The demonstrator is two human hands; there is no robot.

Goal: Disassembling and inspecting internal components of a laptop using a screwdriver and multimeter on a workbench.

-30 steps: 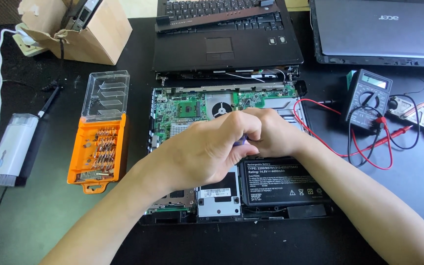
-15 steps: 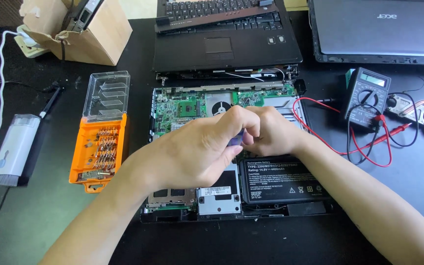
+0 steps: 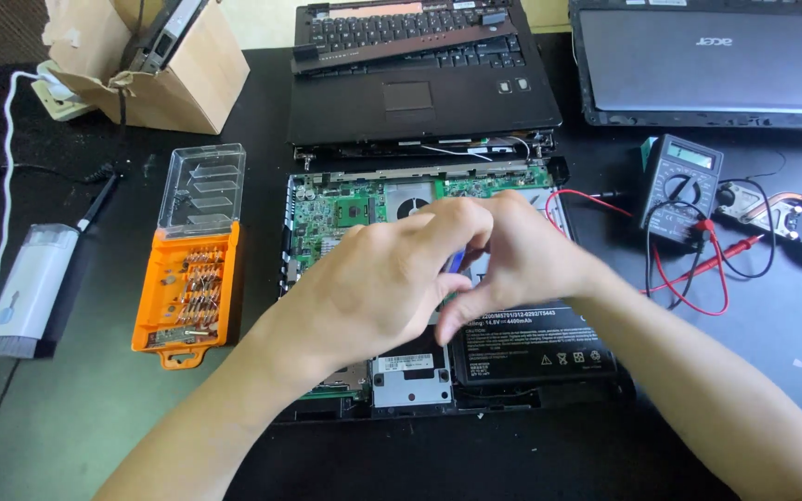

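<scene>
An opened laptop base [image 3: 327,218] lies in the middle, its green circuit board exposed. My left hand [image 3: 378,288] and my right hand [image 3: 526,255] meet over the board with fingers curled. Between them shows a small blue tool handle [image 3: 455,261]; both hands close around it, and its tip is hidden. My right thumb points down toward the black battery [image 3: 536,343]. A silver drive [image 3: 410,376] sits at the front edge, below my left hand.
An orange bit case [image 3: 187,288] with its clear lid [image 3: 202,188] open lies left of the base. At the right is a multimeter [image 3: 681,186] with red and black leads, and a fan beyond it. A keyboard deck [image 3: 420,83], a closed laptop [image 3: 707,65] and a cardboard box [image 3: 174,79] lie behind.
Both hands stay together over the board, holding the blue tool. My right thumb now sticks out downward, and the fingers have shifted slightly around the handle.
</scene>
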